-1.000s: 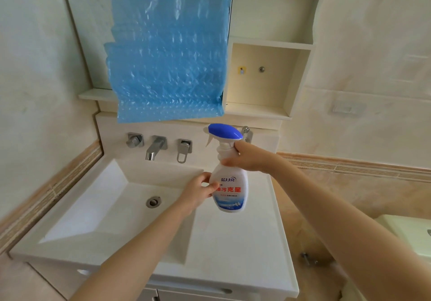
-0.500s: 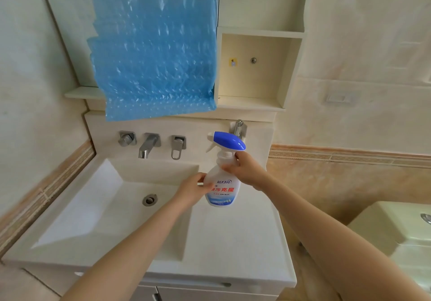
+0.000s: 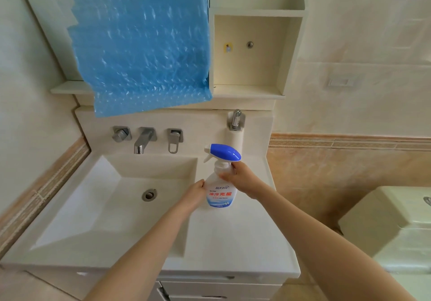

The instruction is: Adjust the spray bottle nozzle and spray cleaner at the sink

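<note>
Between the two hands, upright over the flat desk surface (image 3: 233,242) just to the right of the sink (image 3: 112,207), stands the spray bottle (image 3: 219,195); whether its base rests on the surface or hangs just above it cannot be told. The left hand (image 3: 194,195) presses its fingers against the bottle's left flank at label height, closed lightly on the body, seemingly to steady it. The right hand (image 3: 240,179) is wrapped around the shoulder and neck just under the ribbed white collar, closed on the bottle, a grip that would leave the head free to be turned or the trigger reached. The blue-capped sprayer head (image 3: 225,152) sits above that hand, its white nozzle (image 3: 207,149) pointing left toward the basin, which suits spraying into it; the nozzle looks untouched, so the adjusting step appears yet to come. The bottle is smooth translucent white plastic, pear-shaped, with a glossy blue-and-red label. Beyond the left hand the sink is a hard, glossy, angular basin with a round metal drain (image 3: 149,194), and brushed metal taps (image 3: 144,138) are set in the backsplash. Above hangs a crinkled blue plastic sheet (image 3: 140,44).
</note>
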{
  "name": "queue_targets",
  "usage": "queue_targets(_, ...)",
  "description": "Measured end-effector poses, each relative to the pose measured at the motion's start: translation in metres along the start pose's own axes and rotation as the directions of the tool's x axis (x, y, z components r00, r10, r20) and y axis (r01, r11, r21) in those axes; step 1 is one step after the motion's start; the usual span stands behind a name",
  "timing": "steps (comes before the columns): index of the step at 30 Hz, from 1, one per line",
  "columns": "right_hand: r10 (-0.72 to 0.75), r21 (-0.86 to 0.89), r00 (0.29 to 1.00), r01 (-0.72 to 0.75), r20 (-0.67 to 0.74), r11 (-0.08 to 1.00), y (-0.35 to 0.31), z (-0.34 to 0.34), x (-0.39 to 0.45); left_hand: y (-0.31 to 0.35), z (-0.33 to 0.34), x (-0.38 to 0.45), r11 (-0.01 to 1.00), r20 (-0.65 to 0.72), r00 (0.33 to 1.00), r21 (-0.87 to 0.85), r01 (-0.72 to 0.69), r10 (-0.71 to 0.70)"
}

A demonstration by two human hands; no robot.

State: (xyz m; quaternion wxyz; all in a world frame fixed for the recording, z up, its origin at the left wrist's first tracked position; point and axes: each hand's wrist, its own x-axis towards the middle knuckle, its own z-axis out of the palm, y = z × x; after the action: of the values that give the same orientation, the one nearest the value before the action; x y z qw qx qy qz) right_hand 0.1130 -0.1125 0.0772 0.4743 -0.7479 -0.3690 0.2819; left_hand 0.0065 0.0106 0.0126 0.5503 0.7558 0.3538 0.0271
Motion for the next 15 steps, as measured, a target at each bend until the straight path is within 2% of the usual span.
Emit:
queue_targets(9, 0.050, 0.004, 0.998, -0.050, -0.042, 0.999, 0.013, 0.009, 0.006, 0.004, 0.006, -0.001, 0.985, 0.060, 0.995, -0.144, 0.094, -0.086)
queue_targets(15, 0.040, -0.021, 0.999, -0.040, -0.032, 0.999, 0.010, 0.008, 0.011, 0.006, 0.005, -0.002, 0.987, 0.051, 0.997, -0.149, 0.062, -0.055)
